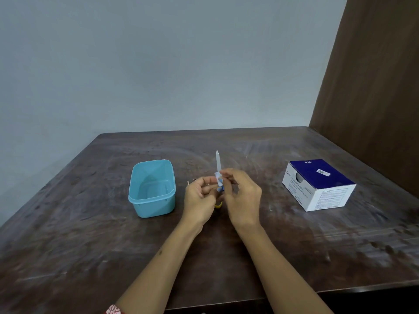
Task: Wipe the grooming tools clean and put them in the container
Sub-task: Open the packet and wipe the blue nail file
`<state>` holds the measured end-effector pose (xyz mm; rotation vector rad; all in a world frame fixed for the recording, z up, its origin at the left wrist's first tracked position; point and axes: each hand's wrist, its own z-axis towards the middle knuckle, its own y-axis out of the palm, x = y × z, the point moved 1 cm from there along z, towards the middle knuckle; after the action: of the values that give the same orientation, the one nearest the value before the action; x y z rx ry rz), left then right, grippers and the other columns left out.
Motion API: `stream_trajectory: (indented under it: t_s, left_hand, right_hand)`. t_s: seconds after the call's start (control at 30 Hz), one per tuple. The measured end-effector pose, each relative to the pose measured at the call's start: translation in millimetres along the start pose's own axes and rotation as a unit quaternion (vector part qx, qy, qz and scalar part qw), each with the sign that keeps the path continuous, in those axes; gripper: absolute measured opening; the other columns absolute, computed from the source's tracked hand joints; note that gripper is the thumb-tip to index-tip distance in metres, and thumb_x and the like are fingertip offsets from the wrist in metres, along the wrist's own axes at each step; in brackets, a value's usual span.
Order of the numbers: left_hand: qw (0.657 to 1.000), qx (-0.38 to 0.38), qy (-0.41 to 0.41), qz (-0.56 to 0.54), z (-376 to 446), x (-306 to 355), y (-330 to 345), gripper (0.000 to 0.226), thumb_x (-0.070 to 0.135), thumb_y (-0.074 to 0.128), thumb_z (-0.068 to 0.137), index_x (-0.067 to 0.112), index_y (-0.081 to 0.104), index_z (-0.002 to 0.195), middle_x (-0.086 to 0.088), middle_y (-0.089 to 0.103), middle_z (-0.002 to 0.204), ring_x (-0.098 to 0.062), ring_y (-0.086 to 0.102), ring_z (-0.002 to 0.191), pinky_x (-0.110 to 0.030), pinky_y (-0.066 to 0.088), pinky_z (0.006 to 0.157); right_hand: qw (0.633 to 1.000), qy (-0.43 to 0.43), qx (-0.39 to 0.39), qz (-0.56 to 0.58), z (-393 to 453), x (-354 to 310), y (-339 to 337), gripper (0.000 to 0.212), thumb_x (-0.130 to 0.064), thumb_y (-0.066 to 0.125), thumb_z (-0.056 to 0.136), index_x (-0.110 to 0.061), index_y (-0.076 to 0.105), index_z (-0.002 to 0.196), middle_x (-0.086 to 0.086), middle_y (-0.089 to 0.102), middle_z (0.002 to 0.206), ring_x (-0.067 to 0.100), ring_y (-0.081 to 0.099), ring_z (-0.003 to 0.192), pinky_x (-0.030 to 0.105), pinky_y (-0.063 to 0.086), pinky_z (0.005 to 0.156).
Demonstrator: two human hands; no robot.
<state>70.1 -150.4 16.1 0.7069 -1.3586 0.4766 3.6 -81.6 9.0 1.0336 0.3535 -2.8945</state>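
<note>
I am at the start of the wiping step, I judge: both my hands are raised above the desk (226,257) between the container (152,189) and the swab box (318,184). My left hand (199,200) and my right hand (243,198) pinch a small white and blue swab packet (219,180) between fingertips, each hand closed narrow on it. A pale, pointed nail file (218,160) stands up behind my fingers; whether I hold it or it lies on the desk beyond them I cannot tell. Something yellow (218,205) shows under my hands, too hidden to name, and two thin tips (191,181) poke out just left of my left hand, too small to name.

The next move, as I see it, calls for tearing the packet open and drawing the swab out, then running it along the file before setting the file down in the container, which sits empty just left of my left hand.

Counted: one blue container, one swab box, one packet, one file, one yellow thing partly seen, two hands
</note>
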Motion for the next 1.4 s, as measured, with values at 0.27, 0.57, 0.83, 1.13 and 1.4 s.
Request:
stream_trajectory:
  t_s: [0.27,0.57,0.83,1.13,1.4]
  left_hand:
    - [1.000,0.007,0.005,0.023,3.5,-3.4,-4.1,0.024,-0.014,0.053,0.085,0.002,0.062,0.100,-0.002,0.072,0.071,-0.009,0.066,0.058,-0.022,0.052,0.051]
    - [0.999,0.041,-0.002,0.026,4.7,-3.0,-6.5,0.026,-0.012,0.055,0.084,0.012,0.063,0.088,-0.003,0.072,0.074,-0.009,0.066,0.061,-0.020,0.050,0.049]
    - [0.999,0.034,-0.006,0.031,2.4,-1.8,-5.7,0.025,-0.011,0.054,0.085,0.010,0.063,0.095,-0.008,0.072,0.081,-0.015,0.067,0.069,-0.025,0.052,0.055]
    - [0.998,0.050,-0.012,0.037,3.3,-1.5,-6.8,0.024,-0.006,0.058,0.085,0.016,0.063,0.092,-0.008,0.073,0.089,-0.020,0.069,0.082,-0.030,0.053,0.064]
    - [0.999,0.001,-0.013,0.037,0.9,-4.1,-3.6,0.021,-0.013,0.051,0.086,0.002,0.059,0.098,-0.009,0.069,0.076,-0.015,0.064,0.062,-0.022,0.052,0.054]
  right_hand:
    - [0.999,0.001,-0.042,-0.028,-3.4,-2.3,1.4,0.021,0.005,0.063,0.079,-0.008,0.064,0.095,0.002,0.068,0.089,0.018,0.064,0.083,0.032,0.056,0.073]
    - [0.996,0.010,-0.089,-0.030,-6.0,-1.6,2.7,0.018,0.000,0.063,0.079,-0.012,0.060,0.092,-0.004,0.066,0.085,0.011,0.061,0.078,0.028,0.053,0.071]
    - [0.995,-0.002,-0.089,-0.036,-6.3,-0.3,2.0,0.023,-0.001,0.063,0.080,-0.013,0.059,0.099,-0.002,0.066,0.090,0.014,0.062,0.083,0.033,0.055,0.074]
    - [0.994,0.006,-0.095,-0.043,-7.8,-1.7,4.3,0.024,-0.006,0.062,0.083,-0.016,0.057,0.104,-0.002,0.067,0.092,0.014,0.062,0.086,0.035,0.055,0.075]
    - [0.998,0.014,-0.053,-0.027,-6.1,0.3,3.2,0.030,-0.004,0.062,0.083,-0.018,0.056,0.109,-0.002,0.068,0.092,0.018,0.064,0.085,0.040,0.055,0.075]
